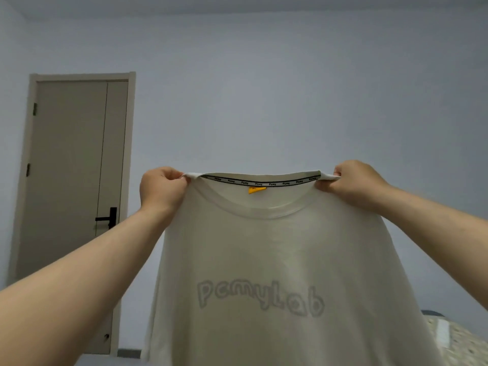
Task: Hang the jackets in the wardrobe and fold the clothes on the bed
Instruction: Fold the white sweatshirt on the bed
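Note:
A cream white T-shirt (274, 249) hangs spread out in the air in front of me, with faint grey lettering showing through the chest and a yellow tag under the black-taped collar. My left hand (161, 190) pinches the shoulder seam at the left end of the collar. At the right end my right hand (353, 184) pinches the other shoulder. Both arms are stretched forward and up, and the collar is pulled taut between them. The shirt's hem runs out of view below.
A beige door (71, 167) with a black handle (108, 217) stands shut in the pale wall on the left. A patch of patterned bedding (459, 342) shows at the bottom right, behind the shirt.

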A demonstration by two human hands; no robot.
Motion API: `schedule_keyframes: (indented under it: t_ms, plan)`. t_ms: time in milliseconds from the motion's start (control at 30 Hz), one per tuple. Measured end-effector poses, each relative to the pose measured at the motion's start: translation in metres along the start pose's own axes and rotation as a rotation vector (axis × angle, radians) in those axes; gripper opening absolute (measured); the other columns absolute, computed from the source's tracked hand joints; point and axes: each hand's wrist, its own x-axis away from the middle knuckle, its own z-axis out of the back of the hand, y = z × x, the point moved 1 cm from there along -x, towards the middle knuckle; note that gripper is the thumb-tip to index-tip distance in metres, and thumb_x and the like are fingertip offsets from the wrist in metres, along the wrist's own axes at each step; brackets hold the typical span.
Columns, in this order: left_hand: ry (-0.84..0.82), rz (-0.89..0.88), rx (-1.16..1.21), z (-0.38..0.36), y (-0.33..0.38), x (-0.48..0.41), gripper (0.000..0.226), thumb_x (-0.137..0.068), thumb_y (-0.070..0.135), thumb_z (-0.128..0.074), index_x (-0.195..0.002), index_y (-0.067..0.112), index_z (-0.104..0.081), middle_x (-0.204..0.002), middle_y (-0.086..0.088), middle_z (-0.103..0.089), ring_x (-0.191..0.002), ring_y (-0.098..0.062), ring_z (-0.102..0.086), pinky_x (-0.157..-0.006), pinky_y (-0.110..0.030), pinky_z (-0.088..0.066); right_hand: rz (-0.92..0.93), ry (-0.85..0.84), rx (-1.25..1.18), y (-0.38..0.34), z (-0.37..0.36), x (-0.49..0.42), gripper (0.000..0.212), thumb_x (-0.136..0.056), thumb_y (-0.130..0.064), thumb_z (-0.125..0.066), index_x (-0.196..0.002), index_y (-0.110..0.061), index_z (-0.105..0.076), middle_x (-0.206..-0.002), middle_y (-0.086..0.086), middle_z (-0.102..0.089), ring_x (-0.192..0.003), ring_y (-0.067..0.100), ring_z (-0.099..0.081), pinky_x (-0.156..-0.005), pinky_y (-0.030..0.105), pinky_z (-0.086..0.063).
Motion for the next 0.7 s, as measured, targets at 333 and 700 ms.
schedule_keyframes:
  t_ms: [333,700]
  plan:
    - [-0.678,0.311,-0.088,0.040,0.028,-0.022,0.013,-0.097,0.011,-0.060,-0.085,0.009,-0.064,-0.082,-0.007,-0.068,-0.068,-0.017,-0.064,-0.062,-0.030,-0.054,-0.014,-0.001,-0.004,0.013,-0.003,-0.009,0.057,-0.080,-0.061,-0.066,-0.059,-0.015,-0.040,-0.058,0.001,-0.044,-0.055,0.020,-0.042,-0.051,0.032,-0.025]
    - [-1.045,0.535,0.112,0.055,0.005,0.020,0.067,-0.071,0.055,-0.074,-0.112,0.002,-0.072,-0.117,-0.021,-0.069,-0.102,-0.032,-0.070,-0.073,-0.038,-0.061,-0.287,-0.038,-0.539,0.009,-0.014,-0.005,0.063,-0.083,-0.074,-0.052,-0.071,-0.012,-0.051,-0.066,0.004,-0.043,-0.056,0.021,-0.038,-0.053,0.028,-0.026]
